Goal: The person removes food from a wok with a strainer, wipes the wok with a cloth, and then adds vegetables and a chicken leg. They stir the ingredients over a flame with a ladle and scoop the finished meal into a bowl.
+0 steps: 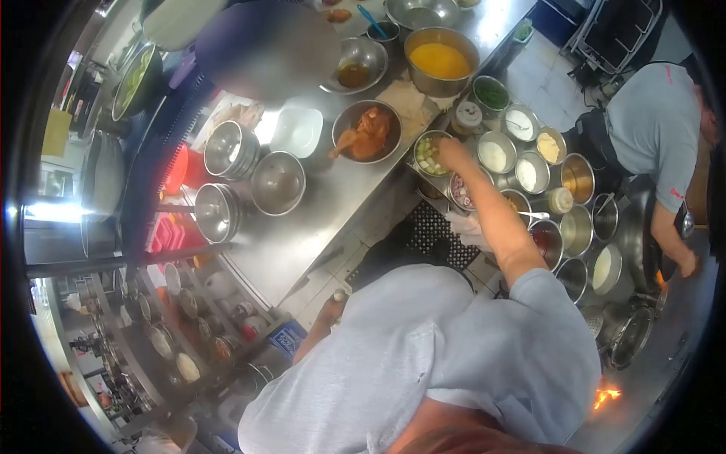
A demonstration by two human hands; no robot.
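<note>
My right hand [454, 157] reaches over the rim of a metal container of chopped pale-green vegetables [428, 160]. Its fingers look bunched together at the contents; whatever is between them is hidden. Just below that hand is a container of chopped purple onion [460, 192], partly covered by my forearm. My left hand [333, 306] hangs low beside my body, near the steel table [333, 227]. A small pale spot shows at it, but its fingers are too small and unclear to read.
On the table are a bowl of orange-coated meat [370, 130], a pot of yellow liquid [441, 62] and stacked steel bowls [215, 212]. Metal containers, including one of white powder [495, 153], crowd the right. A co-worker [652, 121] stands beyond, near a burner flame [605, 396].
</note>
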